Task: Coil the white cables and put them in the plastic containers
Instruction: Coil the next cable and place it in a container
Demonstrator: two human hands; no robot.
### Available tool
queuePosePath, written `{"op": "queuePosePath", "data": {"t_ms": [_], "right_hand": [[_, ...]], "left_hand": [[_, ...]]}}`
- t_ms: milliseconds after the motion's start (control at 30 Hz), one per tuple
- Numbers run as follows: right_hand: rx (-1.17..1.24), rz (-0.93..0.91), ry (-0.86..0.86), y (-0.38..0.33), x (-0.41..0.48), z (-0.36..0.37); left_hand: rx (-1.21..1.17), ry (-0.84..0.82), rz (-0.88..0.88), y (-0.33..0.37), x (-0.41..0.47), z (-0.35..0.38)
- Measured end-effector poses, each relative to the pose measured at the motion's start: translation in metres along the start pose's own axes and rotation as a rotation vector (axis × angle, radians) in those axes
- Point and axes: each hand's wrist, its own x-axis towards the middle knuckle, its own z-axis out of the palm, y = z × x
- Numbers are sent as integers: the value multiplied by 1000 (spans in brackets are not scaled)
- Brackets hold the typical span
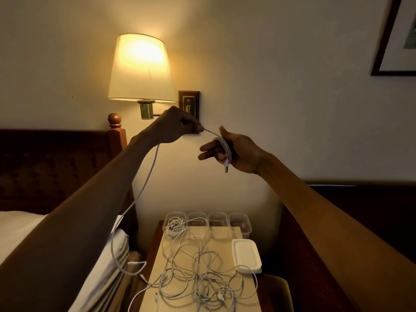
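- Winding round the right hand (238, 152), high above the dark wooden bedside table (155, 244), is a thin white cable (226, 149). Its loops stand roughly upright across the hand.
- That hand's fingers are stretched out leftward with the thumb raised, and the coil is wrapped round them. The silver plug (226, 168) hangs straight down from the coil.
- The left hand (180, 124), also high above the table, pinches the same cable between thumb and curled fingers. A short taut span slopes down and rightward from the pinch to the coil.
- The cable's long remainder drops from under the left hand to the table's left edge, where it curls in a loose loop.
- On the table's pale top lies a tangle of white cables (202, 273).
- Four clear plastic containers (218, 219) stand in a row at the table's far edge. The leftmost holds a coiled cable.
- A white rounded lid (246, 253) lies on the table's right side.
- A lit cream-shaded wall lamp (141, 68) hangs above the table.
- Left of the table is a bed with white sheets (20, 230) and a dark wooden headboard (51, 163).
- A dark-framed picture (396, 41) hangs up and right of the table.
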Motion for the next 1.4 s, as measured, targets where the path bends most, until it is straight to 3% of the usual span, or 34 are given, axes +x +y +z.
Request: {"op": "queuePosePath", "data": {"t_ms": [167, 300, 367, 500, 667, 767, 933, 1100, 1300, 1400], "right_hand": [[140, -130, 44, -8, 1, -1], [187, -165, 141, -11, 3, -10], [163, -176, 172, -11, 5, -12], [48, -219, 256, -8, 15, -12], [-70, -300, 485, -10, 22, -21], [-234, -268, 566, -7, 23, -31], [-429, -37, 400, 10, 18, -27], [-401, 89, 82, 10, 10, -11], [-49, 76, -44, 5, 6, -7], [115, 35, -43, 2, 6, -6]], "left_hand": [[53, -30, 74, 7, -13, 28], [-198, -143, -291, 19, -19, 51], [-295, -234, -373, 25, -23, 61], [-365, -357, -398, 38, -27, 74], [-414, -509, -387, 48, -27, 65], [-284, -522, -292, 53, -21, 49], [81, -380, -35, 50, -2, 15], [131, -273, 17, 25, 5, 3], [19, -26, 29, -1, -1, 8], [75, -9, 27, -11, -9, 16]]}}
